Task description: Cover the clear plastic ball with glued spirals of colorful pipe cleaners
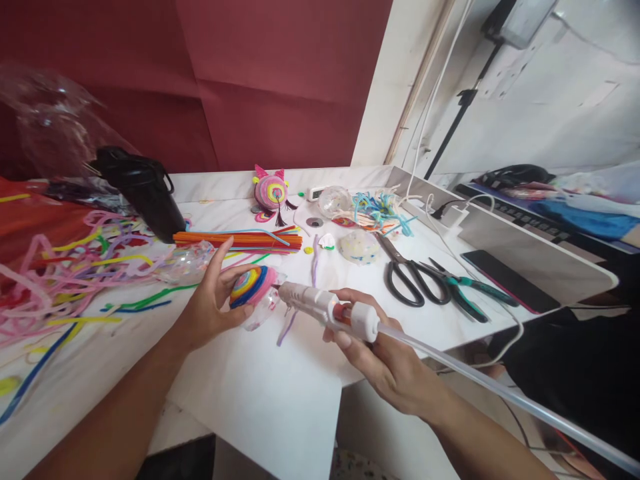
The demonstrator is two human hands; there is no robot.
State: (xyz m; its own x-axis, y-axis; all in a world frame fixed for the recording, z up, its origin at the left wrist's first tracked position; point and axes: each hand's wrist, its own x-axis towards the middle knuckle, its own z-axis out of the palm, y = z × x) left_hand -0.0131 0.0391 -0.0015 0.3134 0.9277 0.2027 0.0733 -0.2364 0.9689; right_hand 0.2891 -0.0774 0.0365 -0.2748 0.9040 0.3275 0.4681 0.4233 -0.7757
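Observation:
My left hand (213,300) grips a clear plastic ball partly wrapped in coiled pipe cleaners (256,288) in pink, yellow and blue. In my right hand (383,353) is a white glue gun (315,303), with a long clear glue stick (480,370) running out of its back. The nozzle points at the edge of the coiled rows and is close to them; I cannot tell whether it touches. A purple pipe cleaner (286,328) lies on the table under the gun.
Orange pipe cleaners (240,241) lie in a bundle behind the ball, near a leaning black bottle (140,193). A pink pipe-cleaner figure (271,193) stands at the back. Scissors (407,273), pliers (465,290) and a dark phone (507,280) lie to the right. Loose pipe cleaners (65,267) heap at left.

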